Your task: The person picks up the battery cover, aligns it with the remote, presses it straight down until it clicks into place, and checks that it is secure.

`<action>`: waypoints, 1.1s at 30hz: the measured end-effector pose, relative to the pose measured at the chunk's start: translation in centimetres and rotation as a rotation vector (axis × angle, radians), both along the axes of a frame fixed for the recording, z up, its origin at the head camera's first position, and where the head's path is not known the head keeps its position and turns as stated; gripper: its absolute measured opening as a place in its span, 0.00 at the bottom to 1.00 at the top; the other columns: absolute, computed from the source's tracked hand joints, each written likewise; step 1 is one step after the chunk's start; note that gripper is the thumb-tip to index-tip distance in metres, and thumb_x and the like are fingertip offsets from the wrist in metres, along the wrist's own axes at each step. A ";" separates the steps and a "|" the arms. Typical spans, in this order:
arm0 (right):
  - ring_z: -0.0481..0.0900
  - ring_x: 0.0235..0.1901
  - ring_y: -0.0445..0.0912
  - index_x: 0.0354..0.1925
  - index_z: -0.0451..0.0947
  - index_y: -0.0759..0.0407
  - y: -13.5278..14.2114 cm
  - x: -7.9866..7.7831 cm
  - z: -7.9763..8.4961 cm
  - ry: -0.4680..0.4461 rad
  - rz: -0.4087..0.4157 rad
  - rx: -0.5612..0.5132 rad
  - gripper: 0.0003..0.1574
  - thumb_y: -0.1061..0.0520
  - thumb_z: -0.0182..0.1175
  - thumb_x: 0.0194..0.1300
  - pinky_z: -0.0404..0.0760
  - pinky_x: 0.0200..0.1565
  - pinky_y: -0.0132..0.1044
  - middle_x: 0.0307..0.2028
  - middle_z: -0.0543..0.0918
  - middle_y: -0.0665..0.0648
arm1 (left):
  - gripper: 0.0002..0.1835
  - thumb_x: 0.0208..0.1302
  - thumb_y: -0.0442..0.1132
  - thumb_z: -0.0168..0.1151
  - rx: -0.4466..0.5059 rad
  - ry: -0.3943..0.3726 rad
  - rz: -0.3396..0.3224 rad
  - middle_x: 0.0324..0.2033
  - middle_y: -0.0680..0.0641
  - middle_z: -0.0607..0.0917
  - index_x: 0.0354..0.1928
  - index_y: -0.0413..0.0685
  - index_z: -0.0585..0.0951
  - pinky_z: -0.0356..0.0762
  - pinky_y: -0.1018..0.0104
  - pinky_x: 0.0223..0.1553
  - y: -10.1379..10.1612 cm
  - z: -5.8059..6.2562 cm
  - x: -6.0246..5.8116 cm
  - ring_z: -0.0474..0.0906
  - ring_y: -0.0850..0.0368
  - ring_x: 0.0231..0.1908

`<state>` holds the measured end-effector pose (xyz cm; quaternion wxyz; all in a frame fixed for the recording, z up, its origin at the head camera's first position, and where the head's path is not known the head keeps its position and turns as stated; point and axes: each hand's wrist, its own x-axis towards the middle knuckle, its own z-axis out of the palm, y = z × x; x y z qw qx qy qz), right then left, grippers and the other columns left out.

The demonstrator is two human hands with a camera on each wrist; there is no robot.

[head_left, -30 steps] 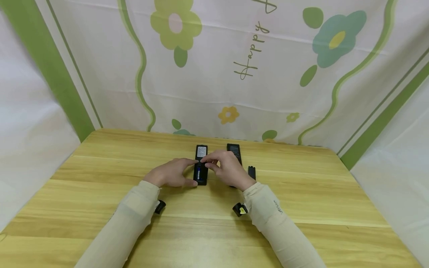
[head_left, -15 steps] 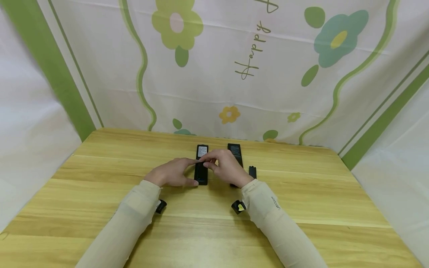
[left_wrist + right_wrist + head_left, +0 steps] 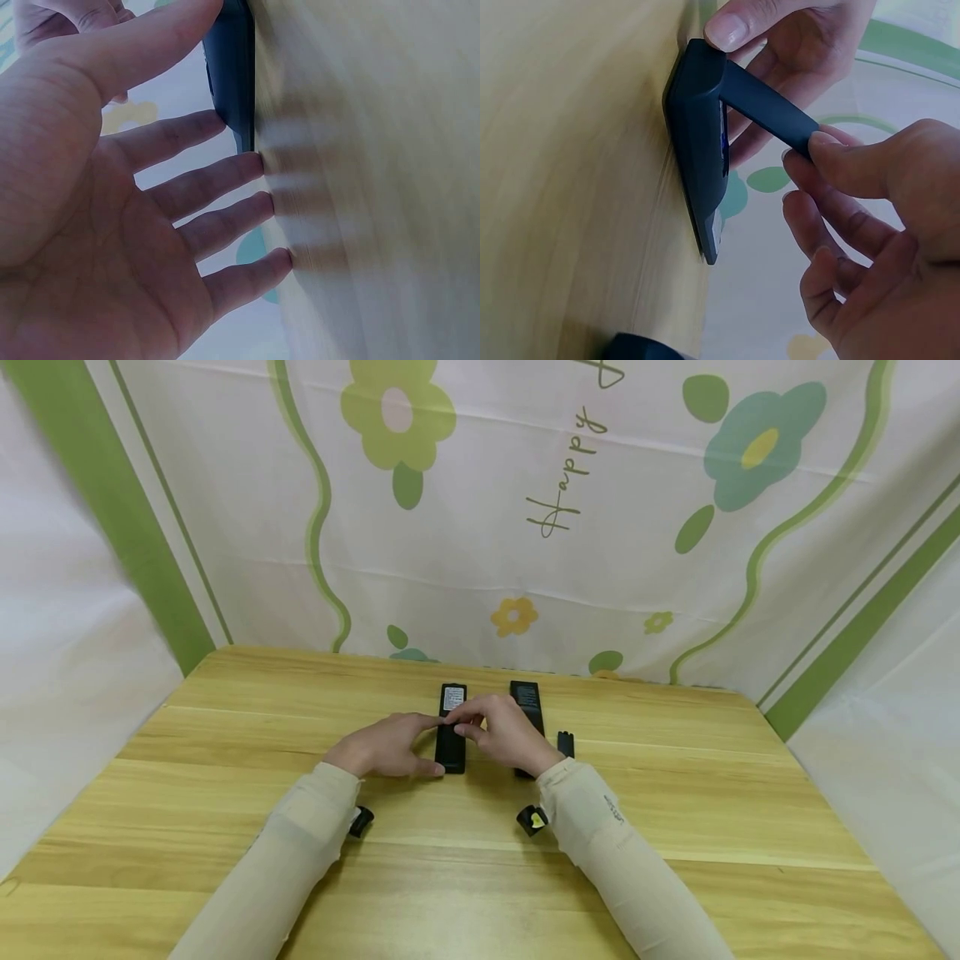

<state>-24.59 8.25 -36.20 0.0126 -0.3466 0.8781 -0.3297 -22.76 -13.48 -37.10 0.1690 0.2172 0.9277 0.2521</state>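
A black remote control (image 3: 453,697) with a white label lies back up on the table. My left hand (image 3: 386,745) touches it from the left, thumb on its near end and index finger farther along; in the left wrist view the fingers look straight, tips at the tabletop. My right hand (image 3: 506,735) pinches the free end of a black battery cover (image 3: 772,109) between thumb and fingers. The cover slants up over the compartment, its other end against the remote's near end. A blue sliver of battery (image 3: 724,135) shows beneath it in the right wrist view.
A second black remote control (image 3: 527,697) lies to the right, partly behind my right hand. Beside it is another loose black battery cover (image 3: 566,744). The wooden table (image 3: 465,893) ends at a printed flower curtain (image 3: 450,552). Black camera mounts (image 3: 361,822) hang at both wrists.
One second ago the blue battery showed from above in the compartment; now the cover in my right hand hides it from that view. My left hand stays about where it was.
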 end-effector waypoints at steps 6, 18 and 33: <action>0.80 0.34 0.39 0.50 0.88 0.53 -0.2 -0.1 -0.4 0.022 -0.025 0.021 0.14 0.65 0.65 0.69 0.81 0.37 0.35 0.39 0.87 0.49 | 0.42 0.65 0.50 0.71 0.004 -0.003 -0.002 0.73 0.42 0.67 0.77 0.46 0.64 0.62 0.41 0.69 0.0 0.0 0.0 0.61 0.41 0.73; 0.80 0.41 0.45 0.50 0.87 0.53 -0.7 0.3 -1.0 0.085 -0.140 0.137 0.12 0.57 0.69 0.68 0.80 0.46 0.43 0.39 0.87 0.49 | 0.43 0.65 0.50 0.71 0.010 -0.002 -0.001 0.72 0.42 0.68 0.77 0.46 0.64 0.61 0.40 0.69 0.0 0.1 0.0 0.62 0.41 0.72; 0.78 0.46 0.51 0.57 0.85 0.58 -1.1 0.8 -1.2 0.117 -0.097 0.270 0.20 0.56 0.69 0.68 0.79 0.50 0.45 0.47 0.86 0.55 | 0.42 0.65 0.50 0.71 0.012 -0.006 0.003 0.72 0.42 0.69 0.77 0.47 0.65 0.62 0.41 0.69 0.0 0.1 0.1 0.62 0.41 0.72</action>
